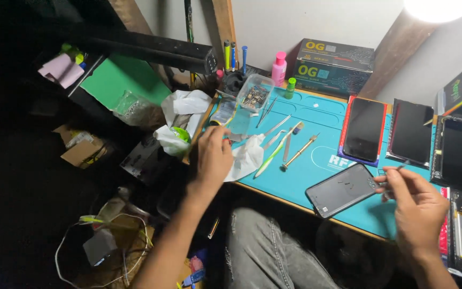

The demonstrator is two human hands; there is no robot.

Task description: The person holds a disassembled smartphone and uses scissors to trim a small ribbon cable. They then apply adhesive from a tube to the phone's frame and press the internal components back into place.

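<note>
While our right hand [417, 206] pinches tweezers [393, 172] just beside the dark phone [343, 189], tips kept close for fine work, our left hand [213, 155], fingers curled, reaches onto the white tissue [246, 156] beside it.

Bare forearms, grey jeans [266, 251]

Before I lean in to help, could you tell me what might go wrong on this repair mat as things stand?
1. The dark phone lies at the near edge of the teal mat, so a nudge from the right hand, which holds a thin tool beside it, might tip it off.
2. The left hand reaches among the loose tweezers and white tissue; it may knock the small parts box.
</note>
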